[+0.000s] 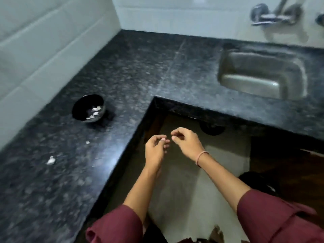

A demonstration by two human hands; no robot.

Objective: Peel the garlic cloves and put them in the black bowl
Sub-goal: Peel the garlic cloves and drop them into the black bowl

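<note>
Both hands are hovering off the surface (pixel 122 67), over the floor (pixel 175 190) in the inside corner of the L. Left hand (pixel 156 149) and right hand (pixel 186 142) are sitting close together, fingertips nearly meeting but not touching. Fingers on both are curling in, thumbs closing toward index tips, so narrow and pinch-like. Pic is blurry, so can't tell if either is holding a clove or skin.

Black bowl (pixel 88 109) is standing on the surface to the left, near the tiled wall (pixel 35 50), well apart from the hands. Pale pieces (pixel 94 111) are lying inside it, right side. Prob garlic, can't tell if peeled.

White scrap (pixel 51 160) and smaller white fleck (pixel 87 142) are lying on the surface, nearer the person than the bowl.

Sink (pixel 254 83) is sitting back right w/ tap (pixel 273 16) above. Pink band (pixel 201 157) is sitting on the right wrist.
</note>
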